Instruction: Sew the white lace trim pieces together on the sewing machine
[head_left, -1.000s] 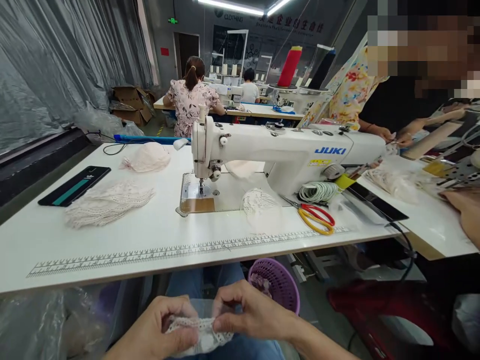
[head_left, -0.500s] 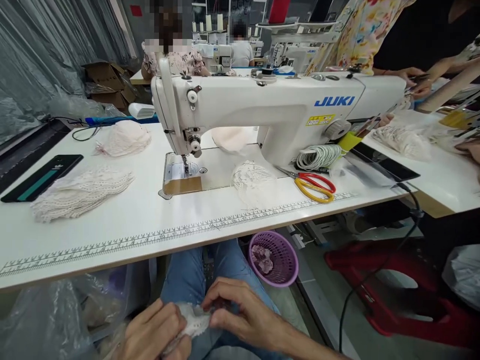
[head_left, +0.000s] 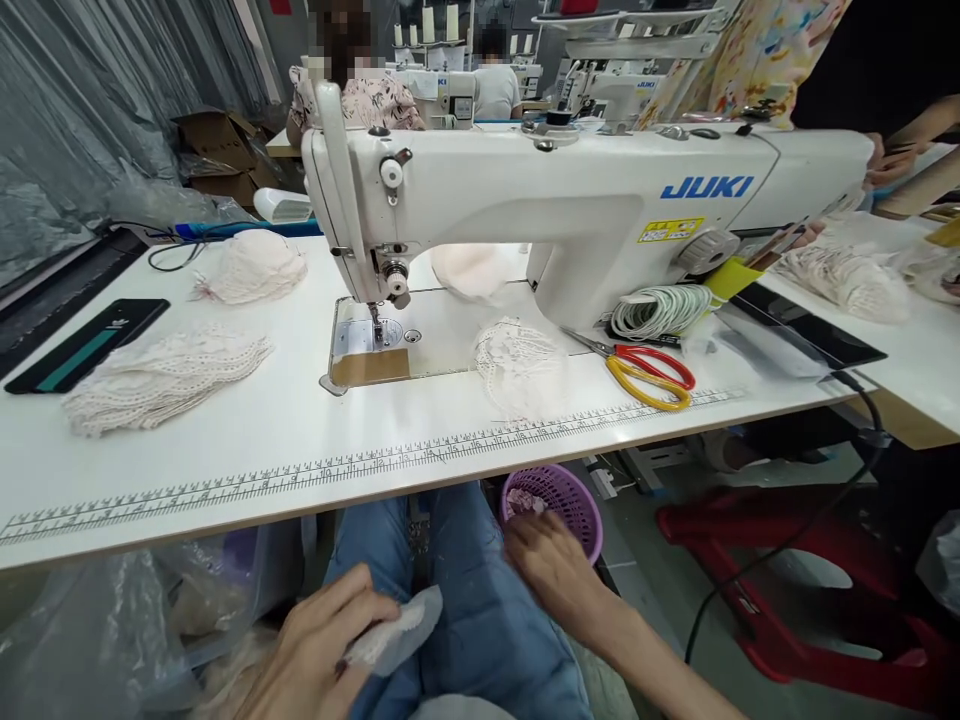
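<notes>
My left hand (head_left: 319, 635) is closed on a small piece of white lace fabric (head_left: 405, 630), held above my lap. The fabric's free end pokes out past the fingers and looks thin and partly see-through. My right hand (head_left: 551, 565) reaches down at the near-left rim of the purple basket (head_left: 581, 505), back of the hand upward. Its fingertips are blurred and mostly hidden, so I cannot see whether anything is between them. Beyond the fingers, crumpled pinkish scraps (head_left: 523, 500) lie in the basket.
On the white table stands a sewing machine (head_left: 480, 190). Lace stacks lie left (head_left: 165, 380) and under the machine arm (head_left: 517, 365). Red-and-yellow scissors (head_left: 649, 375) rest near coiled cord (head_left: 660, 312). A red stool (head_left: 750, 580) is at right. Other people work behind.
My right hand has left the lace fabric and moved right to the purple basket. My left hand keeps the fabric. The view has shifted slightly.
</notes>
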